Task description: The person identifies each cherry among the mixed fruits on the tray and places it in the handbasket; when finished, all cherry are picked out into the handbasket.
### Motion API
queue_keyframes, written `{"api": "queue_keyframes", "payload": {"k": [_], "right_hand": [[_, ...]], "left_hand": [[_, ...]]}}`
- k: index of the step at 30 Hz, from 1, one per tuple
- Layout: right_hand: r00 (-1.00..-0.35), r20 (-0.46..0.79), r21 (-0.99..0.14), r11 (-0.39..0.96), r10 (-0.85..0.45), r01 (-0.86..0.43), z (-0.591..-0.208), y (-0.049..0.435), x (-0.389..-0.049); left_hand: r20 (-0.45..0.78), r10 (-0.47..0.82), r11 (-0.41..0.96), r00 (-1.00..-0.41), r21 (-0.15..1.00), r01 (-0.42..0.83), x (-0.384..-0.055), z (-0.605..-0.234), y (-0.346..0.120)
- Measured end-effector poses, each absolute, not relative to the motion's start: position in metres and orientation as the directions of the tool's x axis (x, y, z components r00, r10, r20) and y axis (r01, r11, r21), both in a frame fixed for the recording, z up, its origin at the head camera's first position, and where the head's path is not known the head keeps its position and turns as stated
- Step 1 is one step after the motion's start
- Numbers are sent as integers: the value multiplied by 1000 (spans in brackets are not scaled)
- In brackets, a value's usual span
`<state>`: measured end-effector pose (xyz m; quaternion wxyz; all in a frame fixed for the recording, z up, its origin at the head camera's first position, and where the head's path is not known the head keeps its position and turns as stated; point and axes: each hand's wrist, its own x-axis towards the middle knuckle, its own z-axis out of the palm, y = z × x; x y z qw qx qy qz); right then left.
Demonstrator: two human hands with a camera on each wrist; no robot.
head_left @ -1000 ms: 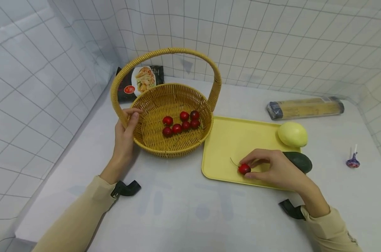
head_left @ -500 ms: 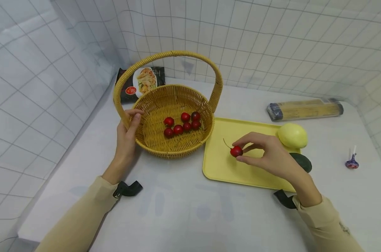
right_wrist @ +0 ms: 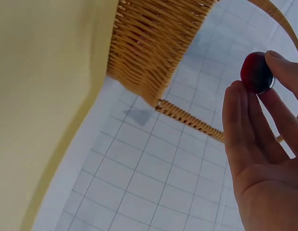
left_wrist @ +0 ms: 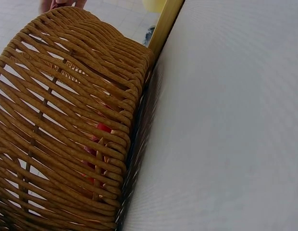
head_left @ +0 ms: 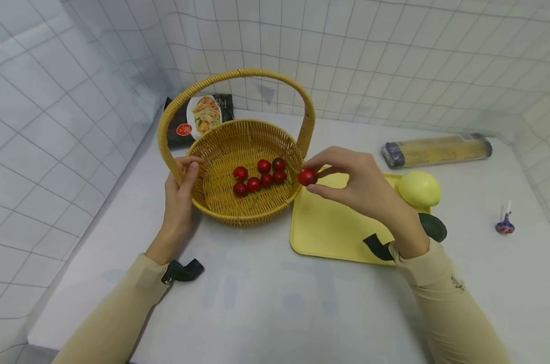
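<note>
My left hand [head_left: 178,197] grips the left rim of a woven yellow-brown basket [head_left: 245,219] beside its handle, thumb over the edge. Several red cherries [head_left: 254,184] lie on the basket's floor. Between thumb and fingertips my right hand [head_left: 359,184] pinches another dark red cherry [head_left: 307,177], raised at the basket's right rim in the head view. The right wrist view shows this cherry [right_wrist: 256,72] in the fingertips, with the basket's wall behind. The basket's weave [left_wrist: 62,110] fills the left of the left wrist view, with red cherries partly hidden behind it.
A yellow tray [head_left: 320,237] lies right of the basket. At its right side are a yellow lemon-like fruit [head_left: 418,188] and a dark green oval fruit or vegetable [head_left: 432,227]. Behind are a noodle packet [head_left: 439,150] and a black food packet [head_left: 204,116]; a lollipop [head_left: 505,225] stands far right.
My right hand has lifted the cherry off the yellow tray and carried it left and away from me to the basket's right rim. The left hand keeps its grip on the basket.
</note>
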<state>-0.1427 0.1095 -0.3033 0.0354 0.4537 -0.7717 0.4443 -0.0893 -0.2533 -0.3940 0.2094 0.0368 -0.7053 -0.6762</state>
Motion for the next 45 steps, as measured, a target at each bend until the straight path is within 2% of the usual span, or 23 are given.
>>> {"api": "queue_keyframes", "payload": {"k": [5, 11, 21, 32, 38, 45], "right_hand": [[-544, 460, -630, 174, -702, -757, -296, 82, -148], [-546, 442, -658, 156, -712, -736, -289, 53, -158], [-597, 403, -727, 154, -694, -669, -296, 27, -159], [-656, 343, -660, 324, -673, -678, -322, 13, -163], [-669, 395, -623, 351, -629, -699, -332, 7, -164], [-774, 386, -725, 354, -502, -591, -333, 3, -164]], "left_hand": [[261, -338, 78, -904, 965, 250, -93, -394, -254], [272, -347, 84, -898, 962, 259, -94, -393, -253], [275, -357, 94, -893, 961, 258, -91, -395, -255], [275, -342, 103, -898, 961, 255, -94, -394, -253], [284, -348, 128, -893, 958, 255, -95, -393, -252], [279, -361, 100, -890, 960, 260, -94, -395, -252]]}}
